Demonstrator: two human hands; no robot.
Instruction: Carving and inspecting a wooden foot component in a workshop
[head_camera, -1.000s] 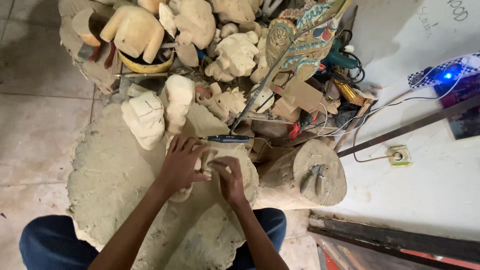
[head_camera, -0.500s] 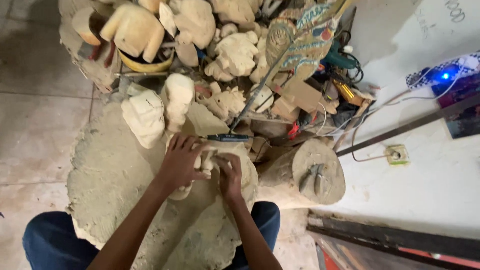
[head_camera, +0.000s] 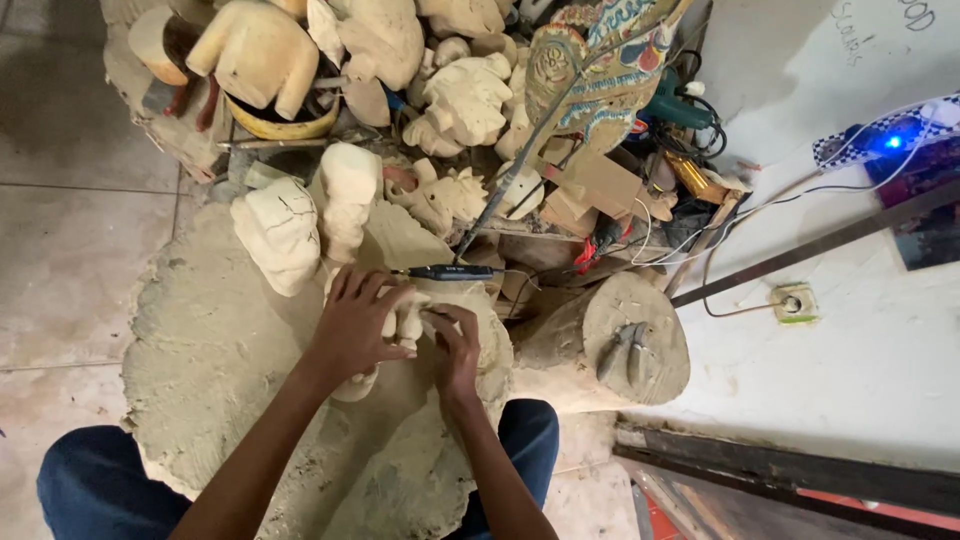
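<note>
My left hand (head_camera: 356, 325) lies over a small pale wooden carving (head_camera: 408, 322), fingers wrapped across its top. My right hand (head_camera: 458, 345) presses against the carving's right side with curled fingers; whether it holds a small tool is hidden. The carving rests on a sawdust-covered mat (head_camera: 215, 360) between my knees. A dark pen-like tool (head_camera: 448, 271) lies just beyond my fingers.
A heap of unfinished pale wood carvings (head_camera: 400, 70) fills the far side, with a painted carved figure (head_camera: 600, 70) and tangled cables (head_camera: 690, 110). A log stump (head_camera: 620, 345) with pliers on top stands to the right. A white wall with a socket (head_camera: 792, 302) is further right.
Both hands stay on the small carving with only slight finger shifts. The view has drifted a little.
</note>
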